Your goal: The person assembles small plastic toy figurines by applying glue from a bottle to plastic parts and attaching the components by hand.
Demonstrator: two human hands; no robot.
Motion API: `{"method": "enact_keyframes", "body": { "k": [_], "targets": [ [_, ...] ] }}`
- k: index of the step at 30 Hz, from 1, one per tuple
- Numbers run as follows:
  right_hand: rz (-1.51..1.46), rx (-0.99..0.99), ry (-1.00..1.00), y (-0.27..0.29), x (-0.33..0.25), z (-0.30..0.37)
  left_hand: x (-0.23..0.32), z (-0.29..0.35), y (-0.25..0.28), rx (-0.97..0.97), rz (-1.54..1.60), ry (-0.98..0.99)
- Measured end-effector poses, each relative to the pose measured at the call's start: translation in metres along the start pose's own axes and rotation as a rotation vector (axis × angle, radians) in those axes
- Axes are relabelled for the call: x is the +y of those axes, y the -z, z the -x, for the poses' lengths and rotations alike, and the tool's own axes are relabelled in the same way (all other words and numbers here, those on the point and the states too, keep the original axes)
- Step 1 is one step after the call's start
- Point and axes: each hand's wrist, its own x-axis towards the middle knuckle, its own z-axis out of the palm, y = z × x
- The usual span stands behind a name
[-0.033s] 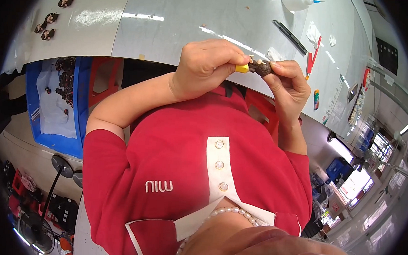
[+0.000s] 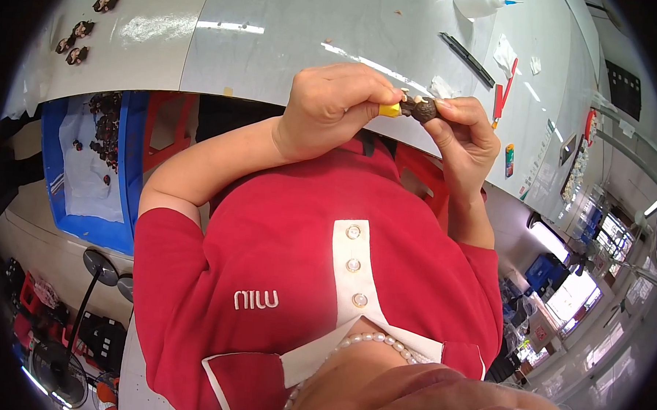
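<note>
My left hand (image 2: 331, 108) is closed in a pinch on a small yellow piece (image 2: 390, 110) at its fingertips. My right hand (image 2: 468, 136) pinches the right end of a small dark brown figurine (image 2: 424, 111) with cream-coloured bits. The yellow piece meets or nearly meets the figurine's left side; I cannot tell whether they are joined. Both hands are raised at the near edge of the grey-white table (image 2: 276, 63). The fingers cover part of the figurine, so its full shape is hidden.
Several brown figurines (image 2: 79, 29) lie at the table's far left. Below them stands a blue bin (image 2: 130, 174) holding small dark pieces. On the right are a black pen (image 2: 467, 59), a red-handled tool (image 2: 499, 101), a white squeeze bottle (image 2: 478, 4), scraps of tissue (image 2: 505, 53) and a lighter (image 2: 509, 160).
</note>
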Motion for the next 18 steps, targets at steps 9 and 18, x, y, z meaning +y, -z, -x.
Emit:
{"method": "enact_keyframes", "body": {
  "k": [9,18],
  "targets": [
    [0.003,0.003,0.000,0.0012,0.0012,-0.0002,0.0006,-0.0008,0.0000,-0.012,-0.008,0.011],
    [0.012,0.000,0.011,0.0018,0.0025,-0.0017,0.0008,-0.0023,0.0003,-0.011,-0.006,0.023]
  ]
}}
